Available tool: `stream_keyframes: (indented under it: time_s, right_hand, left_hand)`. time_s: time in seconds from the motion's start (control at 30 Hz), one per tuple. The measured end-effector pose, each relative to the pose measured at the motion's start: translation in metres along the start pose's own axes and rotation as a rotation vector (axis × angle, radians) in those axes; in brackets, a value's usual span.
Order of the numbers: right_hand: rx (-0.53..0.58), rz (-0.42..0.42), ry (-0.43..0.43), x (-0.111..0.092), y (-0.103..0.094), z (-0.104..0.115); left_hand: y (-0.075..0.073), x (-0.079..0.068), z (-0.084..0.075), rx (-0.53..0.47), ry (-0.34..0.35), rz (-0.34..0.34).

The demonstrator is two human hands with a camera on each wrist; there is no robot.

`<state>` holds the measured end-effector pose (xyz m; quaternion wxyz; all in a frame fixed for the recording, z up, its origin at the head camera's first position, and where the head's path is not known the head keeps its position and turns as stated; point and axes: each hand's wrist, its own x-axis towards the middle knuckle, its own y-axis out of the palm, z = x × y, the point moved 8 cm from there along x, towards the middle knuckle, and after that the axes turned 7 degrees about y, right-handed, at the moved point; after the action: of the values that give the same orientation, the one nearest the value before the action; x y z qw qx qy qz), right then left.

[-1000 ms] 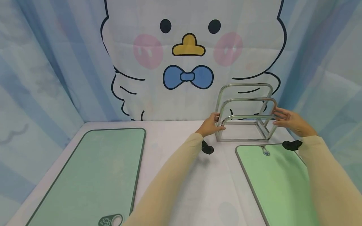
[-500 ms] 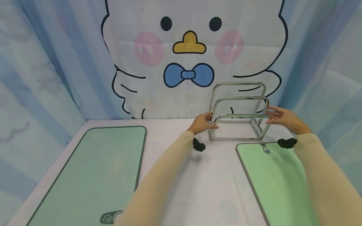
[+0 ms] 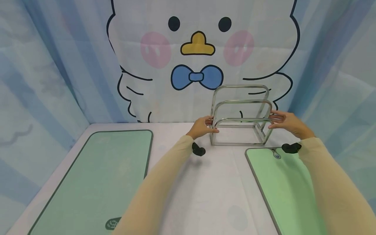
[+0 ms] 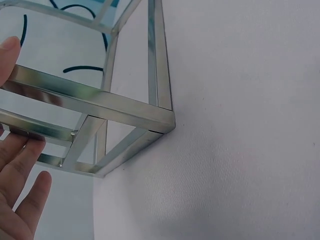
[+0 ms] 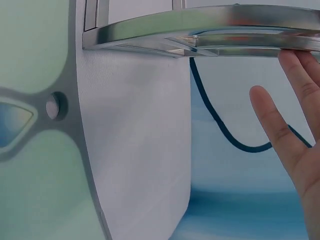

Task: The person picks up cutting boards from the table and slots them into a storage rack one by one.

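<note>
A silver metal rack [image 3: 239, 144] with three upright hoops stands at the back of the table, right of the middle. At its left side my left hand [image 3: 200, 127] holds it, the thumb in front of the nearest hoop and the fingers behind. In the left wrist view, fingers [image 4: 31, 145] touch an inner bar. My right hand [image 3: 289, 124] grips the opposite side, its thumb by the front hoop. Fingertips meet the rack's bar [image 5: 240, 17] in the right wrist view; that thumb is out of sight there.
A large green cutting board [image 3: 97, 176] with a dark rim lies on the left. Another light green cutting board [image 3: 276, 182] with a hanging hole lies on the right, partly under my right sleeve. A printed curtain [image 3: 196, 104] hangs behind the white table [image 3: 211, 182].
The rack has moved left across the table, with both hands moving along on its sides. Both cutting boards stay in place.
</note>
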<state>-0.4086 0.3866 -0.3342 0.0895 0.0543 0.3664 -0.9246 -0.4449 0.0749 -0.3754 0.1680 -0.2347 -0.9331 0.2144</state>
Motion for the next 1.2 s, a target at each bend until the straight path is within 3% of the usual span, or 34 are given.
stream_keyframes:
  time_s: [0.6, 0.8, 1.2]
  right_hand:
    - [0.092, 0.026, -0.056, 0.012, 0.032, 0.016]
    - [0.136, 0.051, -0.101, 0.010, 0.038, 0.019]
    - [0.195, 0.044, -0.109, 0.012, 0.051, 0.029]
  left_hand:
    - [-0.032, -0.019, 0.026, -0.102, -0.023, -0.025]
    - [-0.037, -0.024, 0.027, -0.098, -0.014, -0.036]
    - [-0.051, -0.037, 0.032, -0.111, -0.023, -0.039]
